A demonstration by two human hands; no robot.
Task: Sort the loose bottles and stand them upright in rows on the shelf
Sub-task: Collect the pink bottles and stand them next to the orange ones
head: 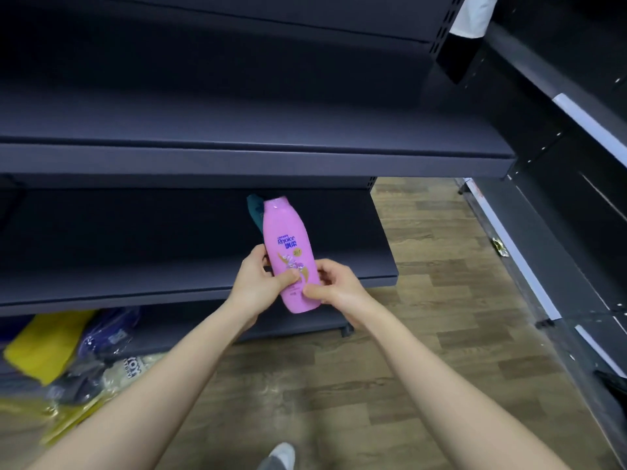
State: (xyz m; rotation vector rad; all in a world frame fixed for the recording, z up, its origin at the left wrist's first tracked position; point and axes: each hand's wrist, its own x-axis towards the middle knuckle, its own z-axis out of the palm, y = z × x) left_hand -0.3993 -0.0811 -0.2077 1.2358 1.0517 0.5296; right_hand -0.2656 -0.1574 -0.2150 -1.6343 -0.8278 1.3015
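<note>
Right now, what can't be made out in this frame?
Head view:
Teal item: mostly behind the pink Rejoice bottle; kind unclear.
Its lower label: covered by left hand and right hand.
Bags under the lower shelf: blurred, cut by frame edge.

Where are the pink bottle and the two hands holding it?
pink bottle (285,222): head view, plain upper body above the label.
left hand (256,283): head view, back of the hand.
right hand (339,283): head view, back of the hand.
</note>
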